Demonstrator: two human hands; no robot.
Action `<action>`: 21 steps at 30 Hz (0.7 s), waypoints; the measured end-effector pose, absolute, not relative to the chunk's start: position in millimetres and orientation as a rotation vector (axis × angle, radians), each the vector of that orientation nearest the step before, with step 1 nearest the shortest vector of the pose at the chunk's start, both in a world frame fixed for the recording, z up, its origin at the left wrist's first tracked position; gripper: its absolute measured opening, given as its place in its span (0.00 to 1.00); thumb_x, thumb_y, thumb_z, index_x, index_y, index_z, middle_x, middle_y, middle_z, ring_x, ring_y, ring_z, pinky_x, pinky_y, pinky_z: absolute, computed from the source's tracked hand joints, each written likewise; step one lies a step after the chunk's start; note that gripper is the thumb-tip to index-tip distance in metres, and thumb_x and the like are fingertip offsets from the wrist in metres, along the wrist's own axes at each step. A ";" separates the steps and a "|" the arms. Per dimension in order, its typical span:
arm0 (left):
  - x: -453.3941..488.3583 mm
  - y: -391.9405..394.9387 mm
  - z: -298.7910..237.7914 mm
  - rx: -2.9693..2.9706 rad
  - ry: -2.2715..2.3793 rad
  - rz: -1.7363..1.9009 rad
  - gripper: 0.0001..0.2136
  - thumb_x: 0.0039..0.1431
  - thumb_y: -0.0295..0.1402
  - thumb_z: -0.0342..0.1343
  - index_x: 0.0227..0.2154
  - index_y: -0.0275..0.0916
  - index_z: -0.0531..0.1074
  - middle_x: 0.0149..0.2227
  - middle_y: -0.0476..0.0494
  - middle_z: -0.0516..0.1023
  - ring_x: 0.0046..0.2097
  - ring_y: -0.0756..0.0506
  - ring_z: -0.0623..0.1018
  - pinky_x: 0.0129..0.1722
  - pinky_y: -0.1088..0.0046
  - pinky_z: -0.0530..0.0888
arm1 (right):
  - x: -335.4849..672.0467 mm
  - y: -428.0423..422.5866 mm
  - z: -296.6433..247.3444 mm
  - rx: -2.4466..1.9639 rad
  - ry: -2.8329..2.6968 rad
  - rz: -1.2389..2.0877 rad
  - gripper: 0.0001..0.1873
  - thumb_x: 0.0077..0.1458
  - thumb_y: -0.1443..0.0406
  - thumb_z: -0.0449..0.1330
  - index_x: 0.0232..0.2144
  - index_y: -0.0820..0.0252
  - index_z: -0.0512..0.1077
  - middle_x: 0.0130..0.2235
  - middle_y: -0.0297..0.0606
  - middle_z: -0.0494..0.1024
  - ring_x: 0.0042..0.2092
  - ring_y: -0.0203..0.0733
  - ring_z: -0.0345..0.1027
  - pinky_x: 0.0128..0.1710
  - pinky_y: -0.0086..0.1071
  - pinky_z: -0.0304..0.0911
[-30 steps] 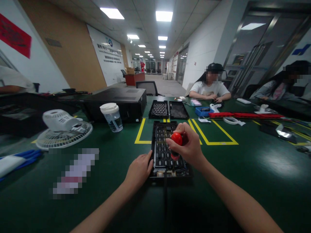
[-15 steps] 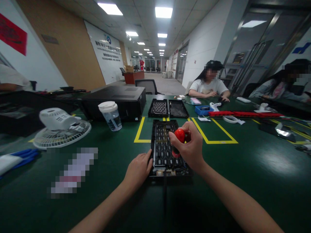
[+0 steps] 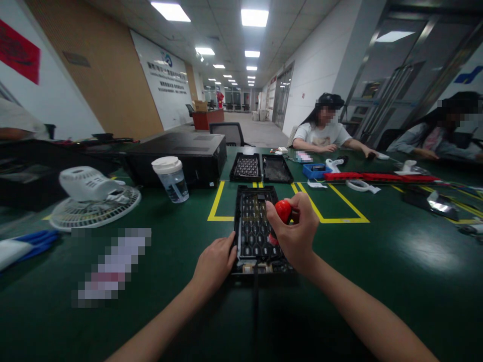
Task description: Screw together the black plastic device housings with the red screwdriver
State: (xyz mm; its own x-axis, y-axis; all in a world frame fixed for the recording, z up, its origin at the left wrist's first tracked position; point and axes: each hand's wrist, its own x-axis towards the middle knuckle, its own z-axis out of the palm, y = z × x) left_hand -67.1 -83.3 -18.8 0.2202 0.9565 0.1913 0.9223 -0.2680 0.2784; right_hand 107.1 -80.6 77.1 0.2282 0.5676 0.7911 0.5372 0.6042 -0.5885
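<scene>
A black plastic case (image 3: pixel 253 221) lies lengthwise before me on the green table, with rows of round cells inside, like a battery pack. Wires and a pale part sit at its near end, where a dark strap hangs down. My left hand (image 3: pixel 216 259) grips the case's left wall near the front corner. Wrapped round a screwdriver (image 3: pixel 283 210) with a red and black handle, my right hand (image 3: pixel 298 231) is over the right side of the case. The screwdriver's tip is hidden behind the hand and handle.
Beyond the case sit a second cell-filled tray (image 3: pixel 245 168) and a black lid (image 3: pixel 277 168). To the left are a lidded cup (image 3: pixel 171 180), a white fan (image 3: pixel 94 198) and a large black box (image 3: pixel 177 156). A blue bin (image 3: pixel 316 171) and red strips (image 3: pixel 381 177) lie right; people sit beyond.
My right hand and the top of the screwdriver have shifted slightly right, tilting the handle more. My left hand stays put. Across the table a person's arm has reached out to the right.
</scene>
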 end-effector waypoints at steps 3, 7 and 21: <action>-66.9 -83.7 -18.1 2.375 1.831 0.493 0.20 0.61 0.37 0.40 0.55 0.39 0.58 0.47 0.40 0.72 0.48 0.45 0.71 0.46 0.69 0.67 | 105.6 -82.2 77.3 -0.970 -1.425 0.044 0.14 0.46 0.66 0.61 0.23 0.57 0.56 0.25 0.30 0.57 0.25 0.32 0.52 0.23 0.28 0.54; -66.9 -84.3 -17.3 2.363 1.845 0.494 0.20 0.61 0.37 0.39 0.55 0.40 0.58 0.47 0.41 0.72 0.47 0.45 0.71 0.45 0.70 0.67 | 104.5 -83.0 81.0 -0.937 -1.435 0.098 0.13 0.46 0.67 0.60 0.23 0.58 0.56 0.24 0.29 0.56 0.24 0.31 0.51 0.22 0.27 0.53; -67.3 -84.3 -18.4 2.409 1.824 0.541 0.19 0.62 0.36 0.39 0.54 0.38 0.60 0.46 0.41 0.72 0.46 0.45 0.71 0.45 0.70 0.67 | 119.4 -52.2 90.5 -0.267 -1.663 1.424 0.06 0.46 0.68 0.61 0.29 0.62 0.68 0.23 0.30 0.67 0.21 0.32 0.64 0.23 0.31 0.67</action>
